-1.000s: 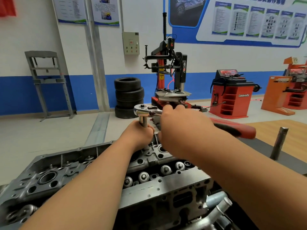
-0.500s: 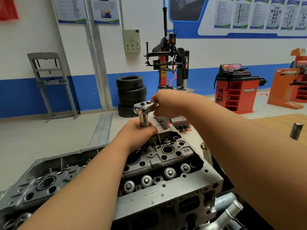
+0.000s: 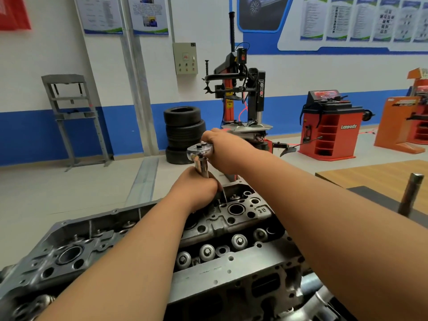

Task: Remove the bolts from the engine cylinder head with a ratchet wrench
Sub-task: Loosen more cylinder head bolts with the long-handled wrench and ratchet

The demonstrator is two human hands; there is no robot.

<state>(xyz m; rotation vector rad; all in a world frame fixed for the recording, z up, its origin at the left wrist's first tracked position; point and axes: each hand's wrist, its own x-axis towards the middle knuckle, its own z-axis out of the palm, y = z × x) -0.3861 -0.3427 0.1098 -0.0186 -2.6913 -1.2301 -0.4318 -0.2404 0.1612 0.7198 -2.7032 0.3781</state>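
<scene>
Steadying hand: our left hand [image 3: 196, 184] had its fingers curled round the shiny socket shaft [image 3: 201, 168], just below the head of the wrench and low over the far end of the cylinder head [image 3: 208, 272].
Wrench hand: our right hand [image 3: 223, 149] was wrapped tight round the ratchet wrench [image 3: 199, 152] right behind its round head. The handle was hidden inside the fist and behind the forearm.
Wrench: it sat on top of the shaft, which stood nearly upright with a slight lean, and the round head was above the left hand.
Bolt: the one under the socket was covered by our left hand, so we could not tell how far out it was.
Cylinder head: it ran from the lower left toward the far right, under both forearms. A row of round spring caps [image 3: 239, 241] showed in the trough between them.
Near edge: a flat grey face with small holes ran below our right forearm, and pipes showed at its lower right corner.
Far edge: the casting ended just beyond our left hand, and the floor [image 3: 69, 193] lay behind it.
Room to the left: pale floor reached back to the blue-banded wall, where a grey steel frame [image 3: 74, 117] stood well apart.
Room ahead: a stack of tyres [image 3: 183, 133] and a tyre machine [image 3: 240, 89] stood behind the wrench, well apart from it.
Room to the right: a wooden bench top [image 3: 382, 179] and an upright metal post [image 3: 411, 195] stood near our right forearm. A red cabinet [image 3: 328, 126] stood farther back.
</scene>
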